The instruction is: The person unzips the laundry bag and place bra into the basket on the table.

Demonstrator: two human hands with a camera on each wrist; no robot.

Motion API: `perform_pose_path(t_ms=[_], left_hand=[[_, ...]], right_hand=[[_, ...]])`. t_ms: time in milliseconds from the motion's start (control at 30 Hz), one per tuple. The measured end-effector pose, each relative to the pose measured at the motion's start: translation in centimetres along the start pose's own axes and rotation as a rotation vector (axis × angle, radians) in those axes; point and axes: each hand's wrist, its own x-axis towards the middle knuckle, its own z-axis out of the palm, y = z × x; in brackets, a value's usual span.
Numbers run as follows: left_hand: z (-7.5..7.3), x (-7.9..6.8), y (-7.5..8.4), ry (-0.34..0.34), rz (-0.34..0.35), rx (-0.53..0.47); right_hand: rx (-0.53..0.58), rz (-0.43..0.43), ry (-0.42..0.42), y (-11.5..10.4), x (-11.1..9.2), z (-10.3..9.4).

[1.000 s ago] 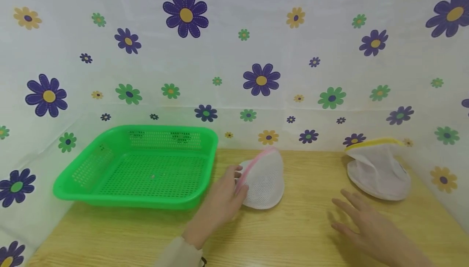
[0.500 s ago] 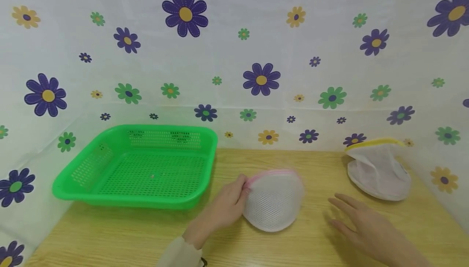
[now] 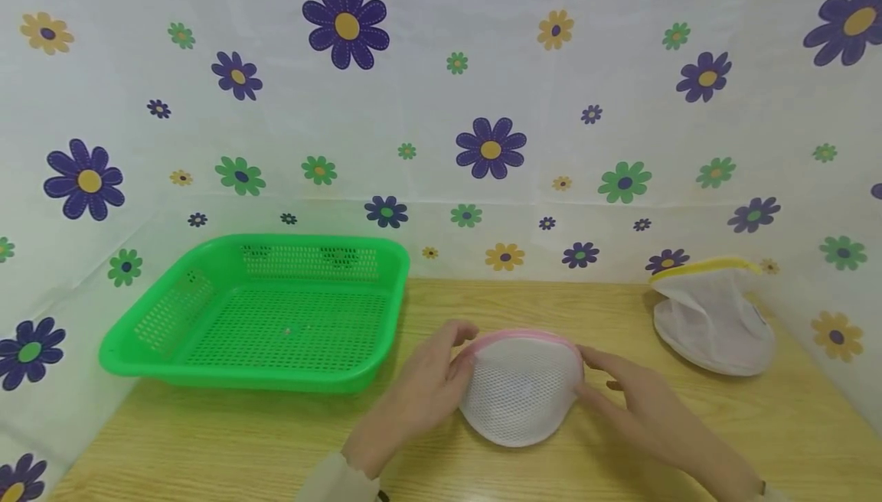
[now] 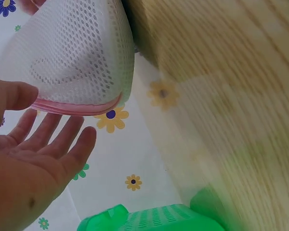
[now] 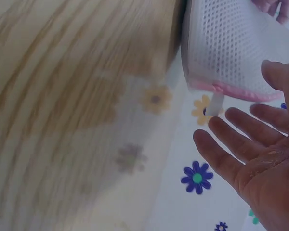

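Note:
A white mesh laundry bag [image 3: 521, 391] with a pink zipper edge is upright over the wooden table, between both hands. My left hand [image 3: 430, 379] pinches its left corner, thumb on the near side at the pink edge. In the left wrist view the left hand's fingers [image 4: 77, 149] stretch out behind that edge. My right hand [image 3: 644, 406] is at the bag's right end, index fingertip and thumb right at its side. Its fingers [image 5: 226, 154] are extended and spread in the right wrist view, near a small white zipper pull tab [image 5: 215, 104].
A green plastic basket [image 3: 255, 381] with perforated walls stands on the left of the table [image 3: 579, 318]. Another white bag [image 3: 713, 326], yellow-edged, lies at the back right. A flower-print sheet [image 3: 413, 89] hangs behind and along the sides.
My left hand has taken hold of the pink-edged bag's corner and turned the bag so its edge faces up, moving it nearer. My right hand has come leftward to its right end.

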Motion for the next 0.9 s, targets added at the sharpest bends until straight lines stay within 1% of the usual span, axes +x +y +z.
perform_pose_path(t_ms=[67,133,167,233,367,433,467,500,567,600,667,733,767,833,900], left_hand=[[-0.1,-0.1,0.3,0.053,-0.006,0.031],[-0.2,-0.1,0.6,0.103,0.018,0.074],[-0.2,-0.2,0.7,0.130,0.042,0.092],[-0.2,-0.2,0.9,0.186,0.120,0.126],[0.2,-0.5,1.3,0.313,0.329,0.202],[0.5,-0.7,1.6,0.347,0.424,0.260],[0.7,-0.9,1.8,0.347,0.456,0.295],[0.9,-1.0,1.9,0.334,0.478,0.331],[1.2,-1.4,2.2,0.270,0.468,0.403],[1.3,-1.5,2.3,0.228,0.448,0.439],[1.6,-1.7,2.4,0.130,0.379,0.495],[1.8,-1.8,2.5,0.048,0.316,0.534],[1.9,-1.8,2.4,0.018,0.292,0.543],[2.1,-1.8,2.4,-0.019,0.264,0.560],[2.3,-1.6,2.4,-0.034,0.247,0.564]], right_hand=[[0.074,0.014,0.000,-0.1,0.6,0.5],[0.135,0.055,-0.011,-0.1,1.0,1.0],[0.161,0.075,-0.013,-0.1,1.2,1.2],[0.214,0.128,-0.022,-0.1,1.4,1.4],[0.252,0.215,-0.041,-0.2,1.7,1.6],[0.252,0.231,-0.045,-0.2,1.8,1.6],[0.246,0.222,-0.044,-0.1,1.9,1.6],[0.238,0.219,-0.042,-0.1,2.1,1.7],[0.230,0.209,-0.037,0.0,2.3,1.7],[0.225,0.206,-0.035,0.0,2.5,1.7],[0.228,0.204,-0.036,0.1,2.8,1.8],[0.238,0.201,-0.047,0.2,3.0,1.8],[0.239,0.196,-0.052,0.3,3.1,1.8],[0.249,0.183,-0.074,0.4,3.4,1.8],[0.256,0.169,-0.104,0.6,3.7,1.7]])
